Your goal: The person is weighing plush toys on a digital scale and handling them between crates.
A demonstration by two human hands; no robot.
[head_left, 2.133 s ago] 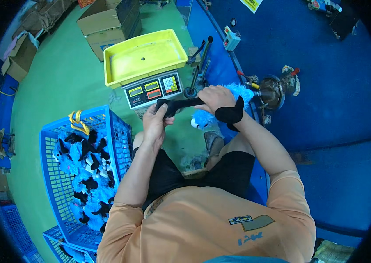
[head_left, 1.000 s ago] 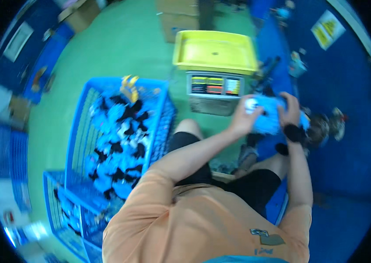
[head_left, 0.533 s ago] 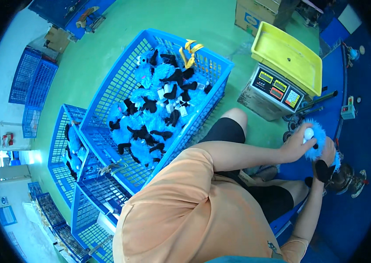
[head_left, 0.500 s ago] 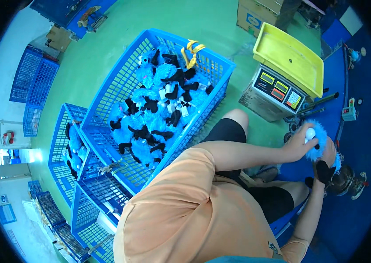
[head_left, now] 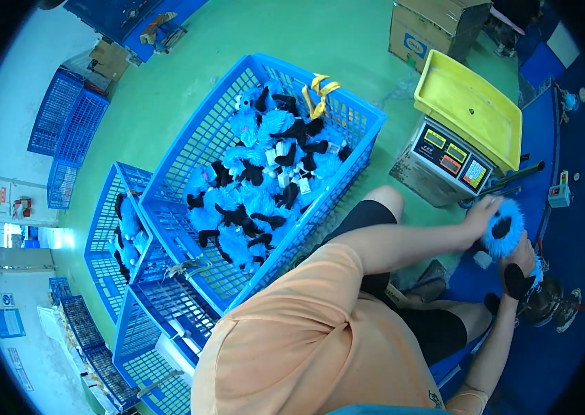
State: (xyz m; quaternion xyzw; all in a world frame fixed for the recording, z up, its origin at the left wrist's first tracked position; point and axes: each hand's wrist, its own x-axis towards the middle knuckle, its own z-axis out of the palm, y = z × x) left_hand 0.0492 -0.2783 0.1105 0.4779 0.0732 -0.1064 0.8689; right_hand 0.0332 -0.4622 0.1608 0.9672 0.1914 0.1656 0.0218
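Both hands are on a blue furry plush toy (head_left: 504,234) held above the blue workbench at the right. My left hand (head_left: 482,218) is closed on the left edge of its round head, where a black patch faces up. Just below the head, my right hand (head_left: 522,256) wraps around the toy's body, and its fingers are partly hidden by the fur. A black limb of the toy hangs over my right wrist. Some blue fur shows beyond that hand, beside a dark metal fixture (head_left: 545,301) on the bench.
A large blue crate (head_left: 258,280) at my left holds several blue-and-black plush toys (head_left: 244,200). Smaller crates (head_left: 109,290) stand behind it. Ahead are a weighing scale (head_left: 437,166) with a yellow tray (head_left: 472,104) and a cardboard box (head_left: 437,31). A small switch box (head_left: 559,192) sits on the bench.
The toy's head has turned in my hands: a white eye ball was in sight before, and now a black patch faces up. The whole view has shifted slightly.
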